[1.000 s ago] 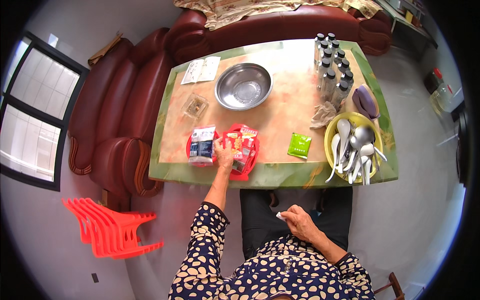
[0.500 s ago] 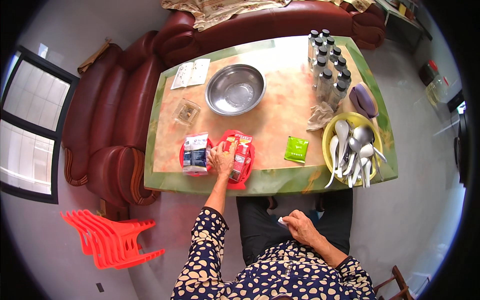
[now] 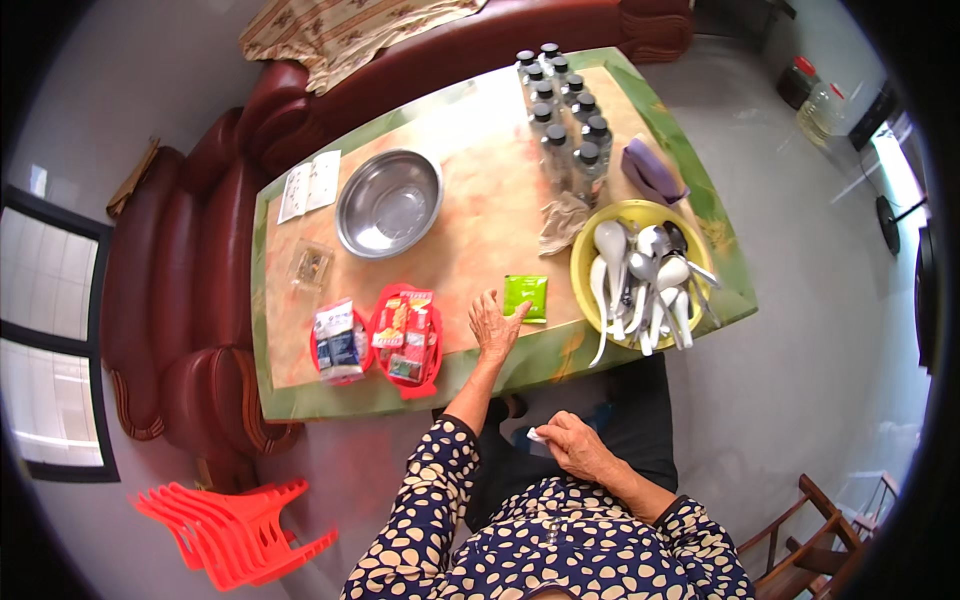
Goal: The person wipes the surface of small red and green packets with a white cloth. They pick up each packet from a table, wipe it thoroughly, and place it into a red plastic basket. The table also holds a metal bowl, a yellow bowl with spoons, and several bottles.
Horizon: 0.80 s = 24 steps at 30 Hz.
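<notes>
My left hand (image 3: 495, 327) is spread over the table's near side, its thumb at the lower part of a green packet (image 3: 526, 298). Nothing is gripped in it. Over my lap, my right hand (image 3: 580, 447) is closed on a small white piece (image 3: 537, 436), too little of which shows to tell its kind. Left of my left hand lies a red plastic basket (image 3: 433, 379) with red packets (image 3: 404, 326) in it. Beside that, a blue and white packet (image 3: 339, 338) rests on another red basket (image 3: 365, 358).
A steel basin (image 3: 390, 204) stands farther back, near a clear plastic box (image 3: 311, 266) and an open booklet (image 3: 309, 187). On the right are a yellow basin (image 3: 586, 300) full of spoons and ladles, a crumpled cloth (image 3: 564, 223), a purple pouch (image 3: 651, 172) and several black-capped bottles (image 3: 557, 158).
My left hand has left the red packets and moved right to the green packet. The whole view has shifted and turned. My right hand keeps its hold over my lap.
</notes>
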### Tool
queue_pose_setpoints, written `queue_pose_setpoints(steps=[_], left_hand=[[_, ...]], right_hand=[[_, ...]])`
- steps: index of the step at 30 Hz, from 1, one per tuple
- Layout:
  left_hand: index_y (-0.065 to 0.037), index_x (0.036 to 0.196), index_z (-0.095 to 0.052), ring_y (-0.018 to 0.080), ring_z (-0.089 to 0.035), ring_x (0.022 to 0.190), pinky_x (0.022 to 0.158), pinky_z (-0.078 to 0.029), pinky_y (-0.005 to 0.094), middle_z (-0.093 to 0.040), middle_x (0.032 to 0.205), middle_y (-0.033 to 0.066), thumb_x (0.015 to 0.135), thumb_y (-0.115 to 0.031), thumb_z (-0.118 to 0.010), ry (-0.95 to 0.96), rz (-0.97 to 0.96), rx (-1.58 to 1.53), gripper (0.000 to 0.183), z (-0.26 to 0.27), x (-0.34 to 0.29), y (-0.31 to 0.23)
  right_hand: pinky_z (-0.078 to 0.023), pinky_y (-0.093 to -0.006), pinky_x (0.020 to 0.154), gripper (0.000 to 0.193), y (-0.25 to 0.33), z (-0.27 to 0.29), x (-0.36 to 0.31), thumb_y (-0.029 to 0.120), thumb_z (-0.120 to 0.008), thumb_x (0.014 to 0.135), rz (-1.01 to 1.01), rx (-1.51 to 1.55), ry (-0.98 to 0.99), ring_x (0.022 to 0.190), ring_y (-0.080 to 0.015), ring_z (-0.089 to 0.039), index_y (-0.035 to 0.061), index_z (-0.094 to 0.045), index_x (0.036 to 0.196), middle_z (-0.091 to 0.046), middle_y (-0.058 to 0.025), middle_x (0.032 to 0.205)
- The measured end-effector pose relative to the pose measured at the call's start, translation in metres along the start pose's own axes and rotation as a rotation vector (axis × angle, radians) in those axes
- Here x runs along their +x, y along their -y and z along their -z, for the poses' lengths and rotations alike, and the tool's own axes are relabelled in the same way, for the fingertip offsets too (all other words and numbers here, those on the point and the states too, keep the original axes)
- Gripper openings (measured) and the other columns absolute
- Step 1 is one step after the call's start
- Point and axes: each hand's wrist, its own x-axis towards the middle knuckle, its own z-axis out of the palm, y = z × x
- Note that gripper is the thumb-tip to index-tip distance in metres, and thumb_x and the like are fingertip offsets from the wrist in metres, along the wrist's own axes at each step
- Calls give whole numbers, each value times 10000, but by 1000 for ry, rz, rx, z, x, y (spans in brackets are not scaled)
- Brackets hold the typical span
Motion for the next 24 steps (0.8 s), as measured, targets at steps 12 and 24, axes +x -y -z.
queue_pose_setpoints(steps=[12,24], left_hand=[[3,1144,-465,372,-460,1171,956,-452,490,-495,1208,201,492,-313,-900,197,413,188,845,-12,14,-40],[-13,948,-695,225,-679,813,739,-526,373,-719,882,109,602,-191,-846,305,278,-406,417,5,-18,9]], right_hand=[[-489,-387,775,218,-23,12,-25,13,-583,824,-87,43,-89,881,-307,-584,56,-666,1020,-565,-119,919],[-488,-390,775,200,-18,14,-30,7,-574,820,-31,15,-127,883,-312,-583,46,-667,992,-565,-126,924]])
